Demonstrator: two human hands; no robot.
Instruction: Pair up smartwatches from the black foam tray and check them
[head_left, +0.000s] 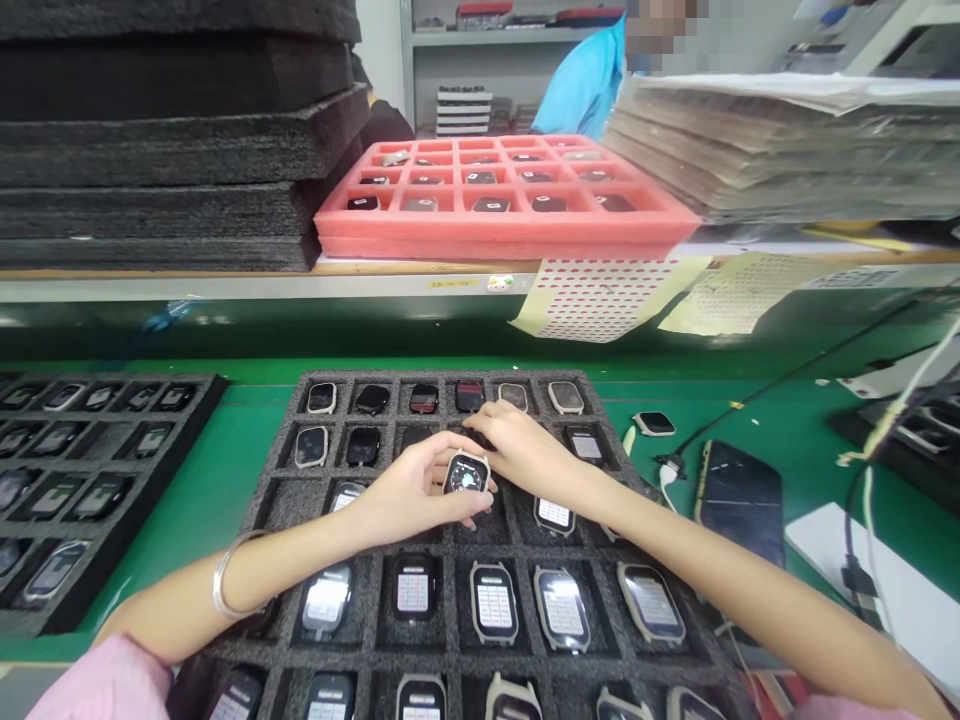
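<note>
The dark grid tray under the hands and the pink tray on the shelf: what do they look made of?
The dark grey grid tray looks like open-cell foam: matte, speckled, with rough cut edges around its pockets. The pink grid tray looks like a denser foam, smooth and matte with soft rounded edges, though moulded plastic cannot be ruled out. The left hand holds a beige-cased smartwatch.

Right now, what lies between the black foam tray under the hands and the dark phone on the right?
In the head view, green table mat, and on it one loose watch body and a white cable plug beside the phone; tray.
</note>
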